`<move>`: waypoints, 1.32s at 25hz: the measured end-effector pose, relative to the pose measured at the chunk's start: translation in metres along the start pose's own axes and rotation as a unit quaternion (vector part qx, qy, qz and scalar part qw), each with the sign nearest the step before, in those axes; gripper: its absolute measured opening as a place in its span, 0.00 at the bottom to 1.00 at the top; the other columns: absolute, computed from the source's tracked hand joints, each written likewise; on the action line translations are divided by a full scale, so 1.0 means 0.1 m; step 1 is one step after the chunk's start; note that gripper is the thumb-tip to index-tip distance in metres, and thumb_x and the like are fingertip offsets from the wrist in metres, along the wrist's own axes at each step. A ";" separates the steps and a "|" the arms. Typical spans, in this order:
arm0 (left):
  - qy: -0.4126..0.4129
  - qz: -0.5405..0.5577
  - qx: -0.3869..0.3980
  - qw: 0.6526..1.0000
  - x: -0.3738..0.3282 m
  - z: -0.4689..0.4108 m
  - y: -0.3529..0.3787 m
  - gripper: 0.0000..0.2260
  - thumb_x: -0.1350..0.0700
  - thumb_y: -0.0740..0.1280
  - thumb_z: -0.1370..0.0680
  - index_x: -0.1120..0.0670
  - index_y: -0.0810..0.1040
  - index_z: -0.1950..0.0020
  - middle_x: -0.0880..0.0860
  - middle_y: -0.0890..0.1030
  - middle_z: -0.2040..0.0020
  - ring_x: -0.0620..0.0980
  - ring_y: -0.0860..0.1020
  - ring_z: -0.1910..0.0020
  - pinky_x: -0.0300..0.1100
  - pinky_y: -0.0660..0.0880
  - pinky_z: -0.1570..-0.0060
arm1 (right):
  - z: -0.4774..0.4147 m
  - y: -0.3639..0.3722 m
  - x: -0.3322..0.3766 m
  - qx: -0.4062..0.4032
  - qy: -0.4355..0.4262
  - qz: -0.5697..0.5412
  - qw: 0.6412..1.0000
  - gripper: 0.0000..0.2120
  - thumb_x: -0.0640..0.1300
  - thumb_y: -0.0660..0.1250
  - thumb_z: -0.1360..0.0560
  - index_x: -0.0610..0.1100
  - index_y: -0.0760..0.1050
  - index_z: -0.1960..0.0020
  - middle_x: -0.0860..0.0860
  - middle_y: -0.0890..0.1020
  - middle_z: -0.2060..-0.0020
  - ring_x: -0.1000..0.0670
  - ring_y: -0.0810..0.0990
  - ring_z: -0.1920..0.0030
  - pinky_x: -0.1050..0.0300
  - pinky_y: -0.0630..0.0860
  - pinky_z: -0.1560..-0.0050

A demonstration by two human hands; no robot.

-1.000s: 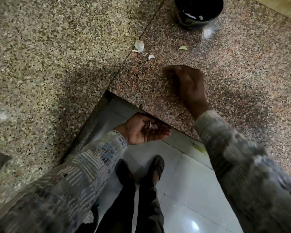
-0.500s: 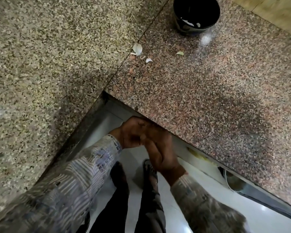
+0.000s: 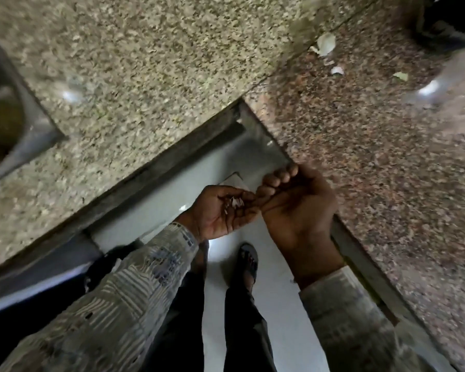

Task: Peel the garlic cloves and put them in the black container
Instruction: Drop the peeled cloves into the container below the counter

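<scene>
My left hand (image 3: 220,213) is cupped palm up just below the counter's inner corner, with a few white garlic skins (image 3: 235,202) lying in it. My right hand (image 3: 298,208) is beside it, fingers curled shut and its knuckles touching the left fingertips; nothing shows inside it. The black container (image 3: 446,25) stands at the far top right on the reddish granite counter (image 3: 373,157), blurred and partly cut off by the frame. More garlic skins (image 3: 326,42) lie on the counter near the seam, with a smaller scrap (image 3: 337,70) and a greenish bit (image 3: 400,75) close by.
A speckled beige counter (image 3: 145,63) fills the upper left and meets the reddish one at a corner. A steel sink (image 3: 3,116) is set into it at the far left. Below are a white tiled floor (image 3: 277,304), my dark trousers and a sandalled foot (image 3: 249,261).
My right hand left the reddish counter top and came down beside my cupped left hand at the edge. The view swung left, so the sink appeared and the container slid to the corner.
</scene>
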State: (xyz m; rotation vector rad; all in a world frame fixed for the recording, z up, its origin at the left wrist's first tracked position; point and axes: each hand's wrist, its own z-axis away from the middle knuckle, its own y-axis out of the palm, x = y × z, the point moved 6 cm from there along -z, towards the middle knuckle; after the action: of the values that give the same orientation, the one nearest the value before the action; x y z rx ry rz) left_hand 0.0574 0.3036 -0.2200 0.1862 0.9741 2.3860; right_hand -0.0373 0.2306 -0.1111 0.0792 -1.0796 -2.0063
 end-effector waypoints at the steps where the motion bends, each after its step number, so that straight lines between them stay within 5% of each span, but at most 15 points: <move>1: 0.021 0.031 -0.004 0.999 0.02 0.06 -0.20 0.13 0.59 0.62 0.21 0.64 0.80 0.43 0.60 0.86 0.49 0.55 0.86 0.57 0.48 0.84 0.57 | -0.08 -0.05 -0.19 0.001 0.041 -0.001 0.999 0.12 0.44 0.56 0.22 0.45 0.69 0.63 0.50 0.69 0.67 0.50 0.70 0.67 0.58 0.68 0.67; 5: 0.101 0.128 -0.036 0.986 0.13 0.42 -0.94 0.12 0.58 0.63 0.25 0.62 0.83 0.59 0.61 0.84 0.58 0.55 0.86 0.63 0.46 0.84 0.63 | -0.27 -0.28 -1.02 0.010 0.160 0.087 0.983 0.16 0.45 0.53 0.19 0.46 0.67 0.64 0.52 0.67 0.68 0.52 0.66 0.69 0.58 0.66 0.69; 10: 0.185 0.249 -0.088 0.947 0.47 0.96 -2.31 0.13 0.60 0.61 0.21 0.61 0.83 0.59 0.61 0.83 0.45 0.54 0.81 0.42 0.46 0.84 0.56 | -0.36 -0.56 -2.53 0.048 0.279 0.210 0.936 0.15 0.46 0.55 0.19 0.46 0.69 0.64 0.50 0.69 0.68 0.51 0.70 0.69 0.58 0.70 0.67; 16: 0.240 0.370 -0.183 0.878 1.06 1.44 -4.10 0.10 0.64 0.62 0.23 0.65 0.82 0.50 0.59 0.85 0.53 0.55 0.86 0.59 0.42 0.83 0.64 | -0.43 -1.29 -4.53 0.073 0.358 0.355 0.861 0.14 0.45 0.58 0.19 0.44 0.71 0.63 0.48 0.73 0.69 0.47 0.74 0.66 0.55 0.74 0.61; 20: 0.301 0.421 -0.231 0.824 1.38 1.46 -5.35 0.14 0.64 0.65 0.32 0.63 0.82 0.47 0.59 0.84 0.42 0.56 0.82 0.40 0.49 0.75 0.32 | -0.45 -1.96 -5.84 0.078 0.357 0.487 0.793 0.11 0.43 0.62 0.22 0.43 0.72 0.63 0.48 0.78 0.71 0.47 0.82 0.62 0.55 0.81 0.58; 21: 0.310 0.437 -0.246 0.808 1.43 1.44 -5.57 0.12 0.63 0.62 0.27 0.61 0.83 0.50 0.59 0.85 0.47 0.55 0.84 0.44 0.48 0.76 0.33 | -0.45 -2.12 -6.09 0.084 0.353 0.521 0.773 0.10 0.42 0.64 0.24 0.43 0.73 0.64 0.48 0.79 0.71 0.47 0.83 0.61 0.54 0.82 0.57; 23: 0.309 0.462 -0.292 0.778 1.52 1.38 -6.05 0.21 0.53 0.56 0.16 0.59 0.86 0.57 0.59 0.86 0.54 0.55 0.85 0.55 0.48 0.81 0.48 | -0.44 -2.53 -6.63 0.125 0.332 0.618 0.701 0.09 0.41 0.65 0.24 0.44 0.76 0.63 0.48 0.83 0.67 0.46 0.84 0.58 0.52 0.80 0.54; 26: 0.287 0.506 -0.322 0.747 1.60 1.35 -6.54 0.30 0.35 0.53 0.16 0.59 0.83 0.44 0.63 0.84 0.44 0.62 0.83 0.49 0.56 0.78 0.52 | -0.37 -2.92 -7.13 0.202 0.327 0.743 0.548 0.17 0.58 0.62 0.22 0.51 0.83 0.42 0.42 0.84 0.41 0.40 0.81 0.38 0.43 0.77 0.35; 27: 0.292 0.513 -0.318 0.742 1.64 1.41 -6.67 0.30 0.34 0.53 0.17 0.58 0.80 0.40 0.62 0.82 0.39 0.63 0.82 0.46 0.58 0.78 0.53 | -0.37 -3.01 -7.22 0.198 0.332 0.751 0.536 0.21 0.58 0.59 0.18 0.47 0.80 0.35 0.39 0.80 0.35 0.37 0.78 0.34 0.40 0.74 0.30; 29: 0.260 0.496 -0.338 0.756 1.70 1.33 -6.77 0.29 0.35 0.52 0.16 0.55 0.77 0.31 0.59 0.81 0.36 0.61 0.82 0.44 0.55 0.80 0.54 | -0.40 -3.01 -7.29 0.199 0.268 0.749 0.572 0.20 0.56 0.57 0.15 0.44 0.79 0.35 0.41 0.81 0.37 0.38 0.77 0.32 0.41 0.71 0.27; 30: 0.303 0.553 -0.268 0.728 1.69 1.23 -6.80 0.28 0.38 0.52 0.15 0.55 0.75 0.26 0.58 0.81 0.36 0.59 0.82 0.43 0.52 0.81 0.52 | -0.34 -2.93 -7.29 0.287 0.185 0.771 0.537 0.19 0.57 0.57 0.16 0.47 0.80 0.38 0.45 0.82 0.39 0.42 0.77 0.31 0.44 0.70 0.26; 31: 0.334 0.639 -0.203 0.662 1.74 1.29 -6.84 0.26 0.42 0.52 0.14 0.55 0.71 0.23 0.56 0.81 0.35 0.56 0.83 0.44 0.50 0.81 0.48 | -0.28 -2.99 -7.35 0.376 0.138 0.764 0.506 0.19 0.57 0.57 0.16 0.48 0.79 0.35 0.48 0.80 0.35 0.47 0.75 0.28 0.47 0.67 0.24; 32: 0.348 0.578 -0.329 0.661 1.83 1.39 -7.00 0.26 0.43 0.52 0.14 0.55 0.68 0.21 0.55 0.80 0.32 0.53 0.83 0.45 0.48 0.80 0.43 | -0.22 -3.13 -7.42 0.473 0.121 0.755 0.437 0.23 0.55 0.55 0.15 0.45 0.75 0.28 0.48 0.75 0.28 0.49 0.70 0.24 0.48 0.63 0.21; 33: 0.343 0.554 -0.251 0.716 1.75 1.35 -6.97 0.28 0.39 0.50 0.14 0.54 0.68 0.20 0.54 0.80 0.32 0.51 0.84 0.49 0.47 0.77 0.40 | -0.30 -3.30 -7.52 0.528 0.119 0.773 0.333 0.25 0.53 0.53 0.14 0.42 0.67 0.22 0.46 0.69 0.22 0.47 0.65 0.21 0.46 0.59 0.20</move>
State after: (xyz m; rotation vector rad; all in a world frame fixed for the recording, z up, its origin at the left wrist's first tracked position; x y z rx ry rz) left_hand 0.2596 0.8881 -0.6105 -0.5338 0.4025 3.9119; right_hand 0.2516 0.8257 -0.5983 -0.0139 -1.1616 0.6184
